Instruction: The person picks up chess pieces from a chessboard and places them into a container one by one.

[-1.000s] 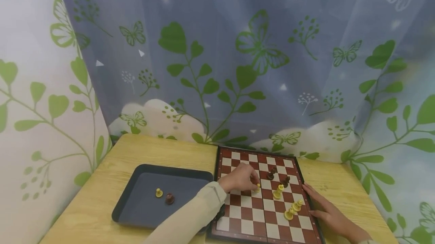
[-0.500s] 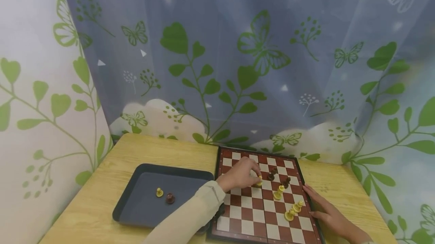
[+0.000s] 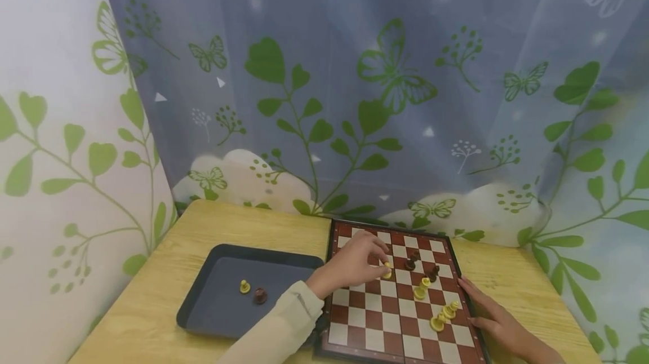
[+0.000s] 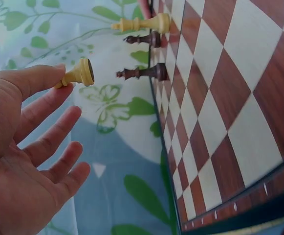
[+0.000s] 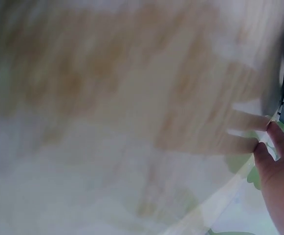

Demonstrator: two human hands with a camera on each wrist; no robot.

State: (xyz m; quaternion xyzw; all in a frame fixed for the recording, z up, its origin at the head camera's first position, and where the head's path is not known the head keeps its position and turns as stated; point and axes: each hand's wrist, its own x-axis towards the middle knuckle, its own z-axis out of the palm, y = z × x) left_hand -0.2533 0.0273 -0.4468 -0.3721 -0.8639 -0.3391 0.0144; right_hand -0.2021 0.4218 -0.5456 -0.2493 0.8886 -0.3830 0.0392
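Between thumb and forefinger, my left hand [image 3: 350, 262] pinches a small yellow chess piece [image 4: 80, 73]. Its other fingers are spread apart. In the left wrist view the piece is tilted, its dark underside shows, and it is off the chessboard [image 4: 244, 122]; its top is hidden by the fingers. My right hand [image 3: 499, 319] lies at the right edge of the board, fingertips touching the frame. Two dark pieces, one [image 3: 410, 262] and another [image 3: 433, 274], stand on the board's right half. Nearer are yellow pieces: one [image 3: 419, 289], a second [image 3: 450, 310] and a third [image 3: 437, 322].
Left of the board sits a dark grey tray [image 3: 208, 319], holding a yellow pawn [image 3: 245, 286] and a dark brown piece [image 3: 260, 296]. Both tray and board are on a yellow wooden table [image 3: 147, 307]. A patterned curtain [image 3: 314, 71] hangs behind the table's far edge.
My left hand has shifted slightly toward the board's far side with the yellow piece. The right hand stays at the board's edge. The head view has turned a little.
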